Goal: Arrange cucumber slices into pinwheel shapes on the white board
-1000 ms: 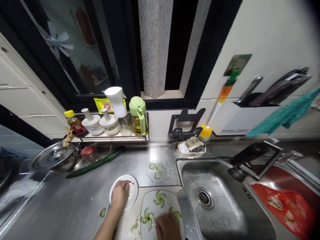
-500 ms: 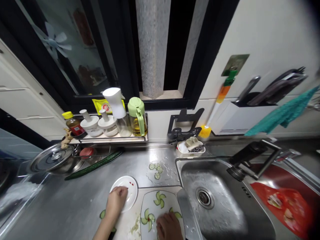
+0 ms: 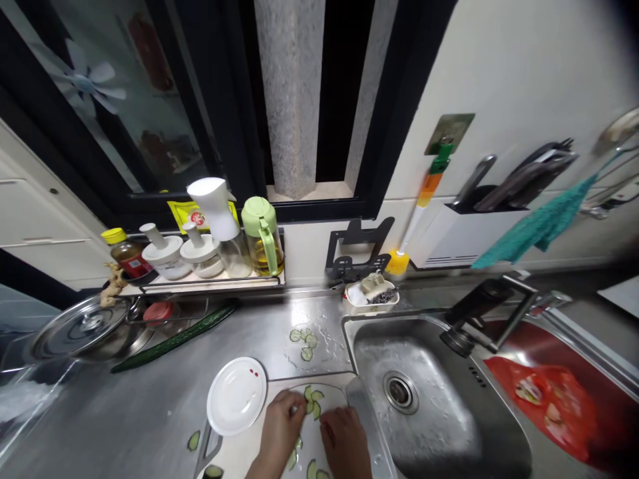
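My left hand is over the white serving plate, its thumb and fingertips pinched beside a pinwheel of cucumber slices. Whatever sits in that pinch is too small or hidden to name. On the other side of the pinwheel, my right hand is closed with curled fingers, its fingertips out of clear sight. More cucumber slices lie lower on the plate, partly covered by my hands. To the left, a small round white plate carries two small red pieces near its rim.
A whole cucumber lies at the back left by a lidded pot. Several thin slices rest on the wet steel counter. The sink is on the right under a black faucet. Seasoning jars line a low shelf.
My left hand has moved right, from the small round plate to the upper pinwheel on the serving plate. My right hand remains over the serving plate. The view has shifted slightly.
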Tool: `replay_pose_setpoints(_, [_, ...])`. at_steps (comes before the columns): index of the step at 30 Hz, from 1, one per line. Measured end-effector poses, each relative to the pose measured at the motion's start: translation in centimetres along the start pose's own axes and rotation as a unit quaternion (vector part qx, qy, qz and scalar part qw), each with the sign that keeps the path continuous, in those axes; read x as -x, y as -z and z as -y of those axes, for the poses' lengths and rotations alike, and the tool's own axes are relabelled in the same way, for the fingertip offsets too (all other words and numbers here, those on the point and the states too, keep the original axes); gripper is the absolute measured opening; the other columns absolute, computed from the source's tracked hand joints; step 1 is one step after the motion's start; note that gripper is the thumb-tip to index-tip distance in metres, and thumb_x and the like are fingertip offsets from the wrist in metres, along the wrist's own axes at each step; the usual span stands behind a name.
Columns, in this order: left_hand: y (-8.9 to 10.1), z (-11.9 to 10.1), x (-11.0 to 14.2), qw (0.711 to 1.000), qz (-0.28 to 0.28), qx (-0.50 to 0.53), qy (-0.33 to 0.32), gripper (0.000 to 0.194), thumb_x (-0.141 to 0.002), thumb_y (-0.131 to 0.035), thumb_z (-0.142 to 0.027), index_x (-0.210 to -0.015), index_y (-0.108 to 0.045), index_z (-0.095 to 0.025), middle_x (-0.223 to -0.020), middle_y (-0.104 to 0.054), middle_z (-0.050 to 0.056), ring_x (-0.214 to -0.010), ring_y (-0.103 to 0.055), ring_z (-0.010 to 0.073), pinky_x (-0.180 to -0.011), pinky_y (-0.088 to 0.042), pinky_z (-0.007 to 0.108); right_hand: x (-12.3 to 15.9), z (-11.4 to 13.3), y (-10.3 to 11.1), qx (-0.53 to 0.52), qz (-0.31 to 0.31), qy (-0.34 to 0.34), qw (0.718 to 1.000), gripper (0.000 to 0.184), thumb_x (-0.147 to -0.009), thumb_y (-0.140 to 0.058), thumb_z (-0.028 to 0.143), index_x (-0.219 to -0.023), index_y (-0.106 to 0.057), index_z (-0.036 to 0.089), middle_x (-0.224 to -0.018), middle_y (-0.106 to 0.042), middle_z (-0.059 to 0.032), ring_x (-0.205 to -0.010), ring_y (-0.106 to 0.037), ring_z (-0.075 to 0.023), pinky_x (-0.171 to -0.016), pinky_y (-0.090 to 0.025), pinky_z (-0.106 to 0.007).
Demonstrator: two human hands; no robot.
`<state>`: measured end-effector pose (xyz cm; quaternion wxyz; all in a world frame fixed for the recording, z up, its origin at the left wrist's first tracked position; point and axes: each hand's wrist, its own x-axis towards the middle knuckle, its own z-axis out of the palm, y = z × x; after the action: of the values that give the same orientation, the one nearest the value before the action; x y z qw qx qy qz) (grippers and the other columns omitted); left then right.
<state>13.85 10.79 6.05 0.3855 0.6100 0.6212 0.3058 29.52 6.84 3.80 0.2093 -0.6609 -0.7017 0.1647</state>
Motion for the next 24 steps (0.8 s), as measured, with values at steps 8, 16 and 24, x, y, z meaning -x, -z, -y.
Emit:
replay_pose_setpoints(8, [-1.3,-0.1,-0.2,1.000,0.020,-0.020,-0.003,0.021,-0.083,-0.053,-0.024,-0.074,-0.073,-0.023,-0.079,-0.069,0.005,-0.081,-0.064,0.0167,-0.078,-0.048,0.026,-1.0,1.0,1.1,-0.005,0.040,-0.019,0.999,0.022,-0.082,-0.049,0.008,-0.083,-0.066,0.021,-0.086,-0.067,-0.0052,-0.089,-0.052,-0.0248,-0.079,-0.038,-0.037])
replay_pose_setpoints(16, [-1.4,-0.3,-0.1,0.999,0.022,-0.028,-0.001,0.022,-0.083,-0.053,-0.023,-0.077,-0.074,-0.022,-0.080,-0.069,0.006,-0.080,-0.063,0.0174,-0.078,-0.048,0.029,-1.6,1.5,0.9,-0.032,0.028,-0.005,0.999,0.029,-0.079,-0.050,0.004,-0.091,-0.068,0.023,-0.088,-0.067,-0.0038,-0.090,-0.052,-0.0238,-0.083,-0.039,-0.037])
replay_pose_setpoints(24, [-1.7,-0.1,-0.2,0.998,0.011,-0.055,0.008,0.021,-0.082,-0.051,-0.021,-0.078,-0.072,-0.022,-0.083,-0.069,0.005,-0.084,-0.063,0.0182,-0.080,-0.047,0.030,-1.9,1.5,0.8,-0.016,0.040,-0.005,0.999,0.029,-0.080,-0.050,0.005,-0.093,-0.068,0.023,-0.090,-0.067,-0.0048,-0.091,-0.054,-0.0245,-0.084,-0.039,-0.038])
